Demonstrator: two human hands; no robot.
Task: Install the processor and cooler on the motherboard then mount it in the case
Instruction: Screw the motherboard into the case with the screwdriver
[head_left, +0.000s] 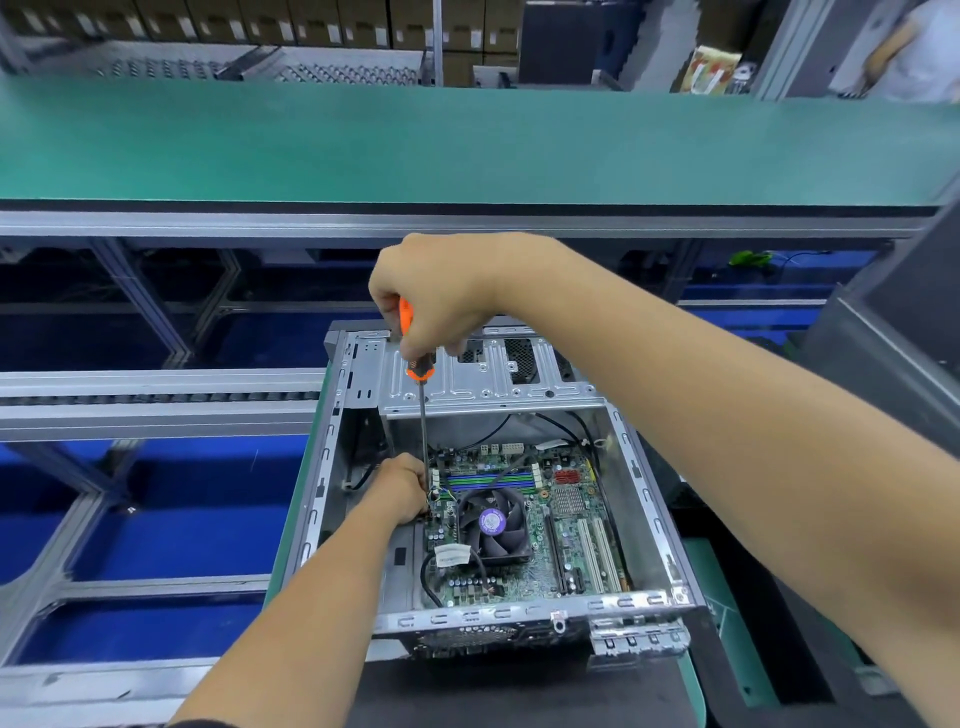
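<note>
Metal edging of the open case (644, 605) lies nearest, its perforated rim running left to right across the bottom of the view. Inside, the motherboard (571, 525) lies flat on the case floor, its long axis running from the near rim away toward the drive bay. The cooler (493, 525) sits on the board's left half, fan face up, with a purple round label at its hub and a black cable looping off its near-left corner.

Just left of the cooler, the left hand (402, 486) is down in the case with fingers curled at the board's left edge, next to the screwdriver tip; whether it pinches anything there cannot be told. The screwdriver (422, 415) stands nearly upright, shaft pointing down at the board's left edge, orange and black handle uppermost. The right hand (441, 291) is wrapped around that handle, above the far drive bay (493, 384).

Beyond the case run grey aluminium rails (156, 400), then a green belt (467, 145).
</note>
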